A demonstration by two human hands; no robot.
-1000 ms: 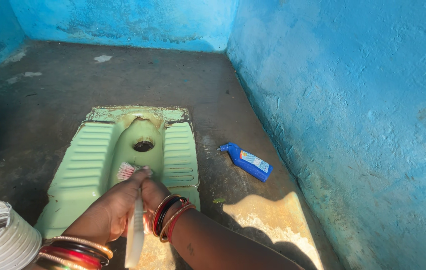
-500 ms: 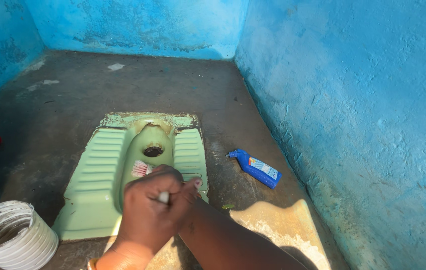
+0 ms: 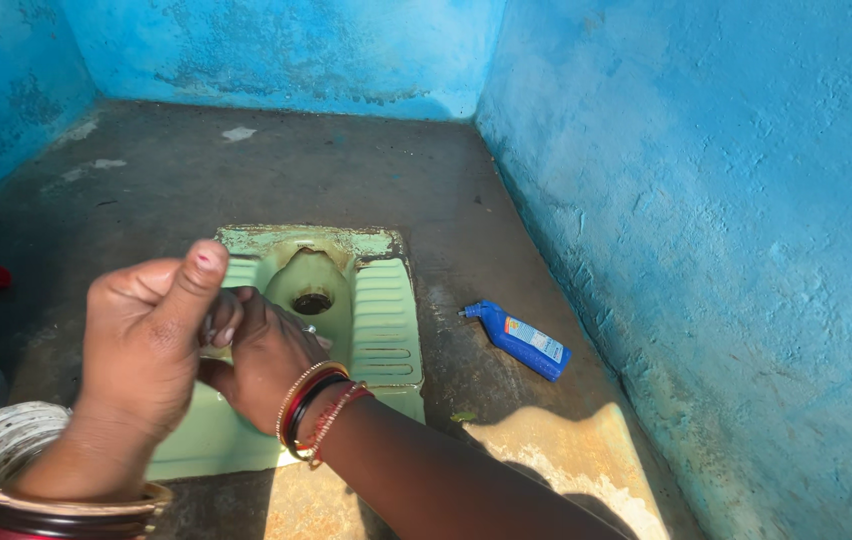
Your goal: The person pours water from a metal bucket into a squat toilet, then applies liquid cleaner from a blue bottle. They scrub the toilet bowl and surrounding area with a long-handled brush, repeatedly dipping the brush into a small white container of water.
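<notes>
Head view: both hands, left (image 3: 146, 345) and right (image 3: 266, 360), clench together above the ribbed green squat pan (image 3: 381, 320).

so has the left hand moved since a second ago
Yes. The left hand has risen up and leftward against the green squat pan: earlier it sat low over the pan's near end, now it covers the pan's left footrest, thumb raised.

Both hands are bare, each wrist stacked with red, gold and dark bangles (image 3: 318, 410).
</notes>
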